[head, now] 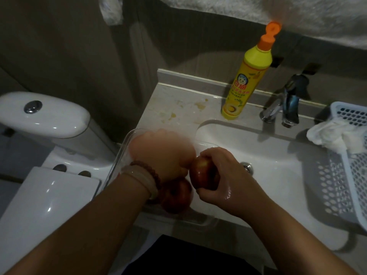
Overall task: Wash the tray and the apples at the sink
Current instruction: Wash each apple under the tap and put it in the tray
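A clear glass tray (127, 139) sits on the counter at the left edge of the white sink (278, 155). One red apple (175, 196) lies in the tray. My right hand (224, 177), wet, grips a second red apple (202, 173) over the tray's right rim. My left hand (161, 150) is blurred and hovers over the tray with its fingers pointing down; its fingers are hidden, so I cannot see whether they hold anything. Two bracelets circle my left wrist.
A yellow dish-soap bottle (246, 80) with an open orange cap stands behind the sink. The chrome faucet (286, 104) is at the back right. A white plastic basket (349, 163) holding a white cloth (335, 137) sits at the right. A toilet (45, 135) stands left of the counter.
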Tool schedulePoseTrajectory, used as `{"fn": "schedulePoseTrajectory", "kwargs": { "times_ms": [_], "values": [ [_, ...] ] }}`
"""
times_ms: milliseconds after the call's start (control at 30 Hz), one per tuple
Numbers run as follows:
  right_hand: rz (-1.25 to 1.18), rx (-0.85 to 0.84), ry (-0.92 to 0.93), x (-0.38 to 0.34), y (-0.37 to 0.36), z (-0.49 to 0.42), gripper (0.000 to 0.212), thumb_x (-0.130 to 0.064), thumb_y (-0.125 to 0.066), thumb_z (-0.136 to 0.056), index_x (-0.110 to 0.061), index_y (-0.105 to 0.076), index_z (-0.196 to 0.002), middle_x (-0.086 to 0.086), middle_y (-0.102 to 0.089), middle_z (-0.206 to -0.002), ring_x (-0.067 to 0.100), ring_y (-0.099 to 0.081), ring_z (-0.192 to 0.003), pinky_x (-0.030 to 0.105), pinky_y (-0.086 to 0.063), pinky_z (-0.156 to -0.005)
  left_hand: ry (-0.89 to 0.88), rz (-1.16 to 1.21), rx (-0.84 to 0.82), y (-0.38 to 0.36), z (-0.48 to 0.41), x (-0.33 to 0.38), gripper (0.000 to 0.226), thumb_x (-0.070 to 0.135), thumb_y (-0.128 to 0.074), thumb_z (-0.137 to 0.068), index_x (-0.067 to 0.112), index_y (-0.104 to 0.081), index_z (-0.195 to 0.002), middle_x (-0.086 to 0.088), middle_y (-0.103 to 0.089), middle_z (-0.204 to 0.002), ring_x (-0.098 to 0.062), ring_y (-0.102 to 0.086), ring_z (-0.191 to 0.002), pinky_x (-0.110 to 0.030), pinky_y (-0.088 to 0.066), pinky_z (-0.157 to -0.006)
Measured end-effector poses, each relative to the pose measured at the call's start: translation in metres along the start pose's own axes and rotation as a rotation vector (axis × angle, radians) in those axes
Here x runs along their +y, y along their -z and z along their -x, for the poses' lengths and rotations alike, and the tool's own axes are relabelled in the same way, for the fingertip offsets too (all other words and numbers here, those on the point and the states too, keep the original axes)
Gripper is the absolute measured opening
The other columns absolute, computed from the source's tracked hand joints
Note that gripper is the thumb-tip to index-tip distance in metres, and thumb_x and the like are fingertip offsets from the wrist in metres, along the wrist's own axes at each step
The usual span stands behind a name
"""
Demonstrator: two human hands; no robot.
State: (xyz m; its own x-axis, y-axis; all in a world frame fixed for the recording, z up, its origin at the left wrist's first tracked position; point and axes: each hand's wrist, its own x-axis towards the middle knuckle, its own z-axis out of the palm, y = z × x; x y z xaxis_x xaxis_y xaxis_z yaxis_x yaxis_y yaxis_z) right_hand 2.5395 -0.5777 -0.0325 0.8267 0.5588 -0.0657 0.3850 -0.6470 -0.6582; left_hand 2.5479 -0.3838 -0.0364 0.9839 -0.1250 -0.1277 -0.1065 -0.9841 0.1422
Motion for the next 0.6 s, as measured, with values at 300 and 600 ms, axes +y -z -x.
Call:
{"fn": "schedulePoseTrajectory", "kwargs": {
  "times_ms": [300, 600],
  "values": [
    [0.025, -0.022, -0.03, 0.0, 0.001, -0.007, 0.066, -0.038, -0.076, -0.072, -0.034, -0.042, -0.129, -0.019, -0.037, -0.117, -0.005, -0.04, -0.096, 0.0, -0.037, -0.072, 0.001, 0.0, -0.02, -0.007, 0.001, -0.007, 0.07, 0.059, -0.056, -0.083, 0.037, -0.029, -0.144, 0.007, -0.042, -0.143, -0.017, -0.043, -0.127, -0.043, -0.028, -0.108],
    [0.065, -0.129, -0.047, -0.004, 0.006, -0.013, 0.065, -0.036, -0.077, -0.07, -0.036, -0.041, -0.124, -0.016, -0.047, -0.112, 0.005, -0.051, -0.096, 0.019, -0.049, -0.079, -0.083, 0.122, -0.094, -0.006, 0.017, -0.017, 0.067, 0.061, -0.053, -0.083, 0.046, -0.026, -0.143, 0.006, -0.02, -0.158, -0.021, -0.024, -0.142, -0.053, -0.017, -0.116]
  ]
}}
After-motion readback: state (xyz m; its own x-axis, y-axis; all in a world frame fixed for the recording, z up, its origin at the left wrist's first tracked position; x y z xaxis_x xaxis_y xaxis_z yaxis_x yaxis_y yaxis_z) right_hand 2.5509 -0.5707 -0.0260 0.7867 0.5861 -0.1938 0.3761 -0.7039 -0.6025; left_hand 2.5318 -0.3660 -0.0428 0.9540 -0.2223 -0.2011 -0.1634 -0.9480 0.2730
